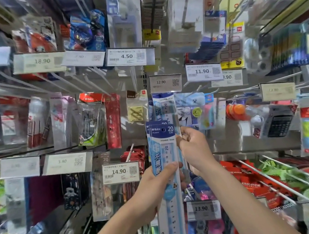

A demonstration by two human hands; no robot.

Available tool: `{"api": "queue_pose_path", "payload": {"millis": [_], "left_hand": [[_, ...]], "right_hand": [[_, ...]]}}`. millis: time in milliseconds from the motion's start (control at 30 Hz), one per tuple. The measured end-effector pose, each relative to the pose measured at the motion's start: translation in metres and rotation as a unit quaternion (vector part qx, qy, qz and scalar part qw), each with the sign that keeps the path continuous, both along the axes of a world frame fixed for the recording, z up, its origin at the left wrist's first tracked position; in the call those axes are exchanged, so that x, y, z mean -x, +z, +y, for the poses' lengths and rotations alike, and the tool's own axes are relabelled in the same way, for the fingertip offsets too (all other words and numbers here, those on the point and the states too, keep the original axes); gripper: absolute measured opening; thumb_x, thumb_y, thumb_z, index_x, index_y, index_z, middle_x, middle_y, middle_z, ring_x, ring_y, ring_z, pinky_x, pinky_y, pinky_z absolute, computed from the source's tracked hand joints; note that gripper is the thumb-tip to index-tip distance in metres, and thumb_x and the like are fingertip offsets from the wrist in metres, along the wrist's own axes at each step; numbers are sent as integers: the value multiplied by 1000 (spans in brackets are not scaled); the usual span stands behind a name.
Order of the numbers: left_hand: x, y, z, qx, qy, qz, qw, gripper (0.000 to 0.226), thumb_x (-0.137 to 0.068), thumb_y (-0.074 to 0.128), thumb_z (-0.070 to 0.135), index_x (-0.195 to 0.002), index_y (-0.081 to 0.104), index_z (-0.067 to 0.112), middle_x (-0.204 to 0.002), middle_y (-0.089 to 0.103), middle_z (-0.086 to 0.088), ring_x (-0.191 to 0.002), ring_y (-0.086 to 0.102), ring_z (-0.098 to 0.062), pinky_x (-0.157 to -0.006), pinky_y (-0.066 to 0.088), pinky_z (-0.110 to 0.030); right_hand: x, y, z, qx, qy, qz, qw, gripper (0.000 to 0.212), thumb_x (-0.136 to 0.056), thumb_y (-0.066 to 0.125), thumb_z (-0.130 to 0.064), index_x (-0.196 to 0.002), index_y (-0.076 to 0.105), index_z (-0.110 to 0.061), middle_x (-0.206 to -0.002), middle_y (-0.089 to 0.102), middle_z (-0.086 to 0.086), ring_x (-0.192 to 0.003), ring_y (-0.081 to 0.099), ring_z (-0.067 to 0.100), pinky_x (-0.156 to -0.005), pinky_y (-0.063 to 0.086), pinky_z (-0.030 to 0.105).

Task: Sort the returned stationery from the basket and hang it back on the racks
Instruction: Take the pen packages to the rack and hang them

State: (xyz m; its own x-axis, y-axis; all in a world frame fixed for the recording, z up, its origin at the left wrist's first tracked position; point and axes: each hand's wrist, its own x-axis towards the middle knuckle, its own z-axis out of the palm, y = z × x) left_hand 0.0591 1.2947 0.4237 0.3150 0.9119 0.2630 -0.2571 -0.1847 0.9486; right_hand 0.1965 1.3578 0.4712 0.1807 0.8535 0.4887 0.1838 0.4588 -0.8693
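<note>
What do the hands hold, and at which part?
A long blue-and-white plastic-packed ruler: left hand grips its middle, right hand pinches its upper right edge.

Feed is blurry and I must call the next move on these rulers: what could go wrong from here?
1. The left hand and right hand hold what looks like two overlapping ruler packs; a peg may miss one hang hole, and a pack could drop.
2. Matching rulers hang below the 12.90 tag, but a different pack hangs right beside them, so these could go on the wrong peg.
</note>
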Motion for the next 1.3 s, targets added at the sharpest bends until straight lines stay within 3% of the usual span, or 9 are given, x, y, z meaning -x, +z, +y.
{"api": "queue_pose_path", "payload": {"millis": [100, 200, 400, 633, 767, 933, 1067, 1200, 1300], "left_hand": [[4, -2, 2, 13, 9, -5, 1000, 27, -102, 60, 27, -113, 67, 3, -90, 70, -11, -78, 71, -22, -79, 59, -39], [4, -5, 2, 26, 9, -14, 1000, 29, -101, 62, 28, -116, 68, 4, -92, 70, -13, -80, 72, -25, -82, 60, -42], [-3, -11, 2, 26, 32, -11, 999, 29, -102, 61, 30, -120, 68, 9, -91, 77, -8, -84, 74, -24, -90, 59, -49], [-3, -5, 1, 66, 40, -13, 997, 32, -106, 46, 30, -102, 64, 4, -77, 70, -10, -71, 68, -23, -70, 57, -37], [-6, -3, 4, 69, 59, 1, 996, 36, -107, 48, 33, -107, 66, 3, -85, 73, -12, -72, 73, -22, -62, 58, -32], [-13, -6, 7, 61, 54, -43, 996, 29, -107, 53, 34, -125, 67, 16, -106, 78, -11, -95, 76, -29, -86, 61, -46], [-16, -5, 5, 41, 48, -51, 997, 27, -108, 49, 35, -122, 68, 21, -103, 80, -8, -92, 77, -24, -74, 60, -37], [-16, -5, 10, 75, 80, -69, 992, 34, -103, 59, 43, -121, 72, 17, -97, 80, -11, -84, 77, -27, -73, 60, -40], [-16, -5, 14, 96, 74, -73, 990, 36, -99, 62, 46, -113, 75, 16, -94, 78, -18, -78, 75, -30, -69, 60, -39]], "right_hand": [[4, 4, 2, 1, -8, -14, 1000, 7, -101, 61, -16, -106, 66, -14, -102, 75, 10, -100, 71, 26, -97, 56, 50], [3, 1, 5, 25, -21, -5, 999, 18, -102, 61, -16, -115, 64, -4, -100, 71, 0, -94, 66, 11, -94, 52, 29], [-1, 4, 29, 81, -44, 0, 996, 6, -96, 67, -17, -92, 68, -12, -90, 73, 6, -90, 67, 26, -87, 56, 39], [-2, 5, 53, 165, -80, -65, 981, 32, -98, 64, -35, -118, 61, -10, -120, 66, 9, -109, 61, 28, -104, 51, 46], [-6, -8, 25, 108, -115, -105, 982, 18, -96, 64, -31, -95, 61, -13, -95, 67, 4, -93, 64, 29, -83, 52, 40], [-10, -28, -36, 0, -53, -119, 992, 13, -99, 59, -20, -89, 68, -20, -86, 71, -2, -82, 66, 16, -75, 52, 31], [-14, -50, -60, -45, -36, -151, 987, 11, -98, 64, -23, -100, 69, -33, -100, 68, -9, -90, 65, 1, -82, 52, 21], [-13, -64, -74, -43, 2, -180, 983, 39, -95, 70, -23, -127, 60, -43, -120, 60, -18, -110, 55, -15, -90, 41, 4], [-13, -73, -73, -46, 3, -184, 982, 50, -90, 75, -26, -137, 61, -34, -124, 59, -18, -118, 56, -8, -101, 44, 15]]}}
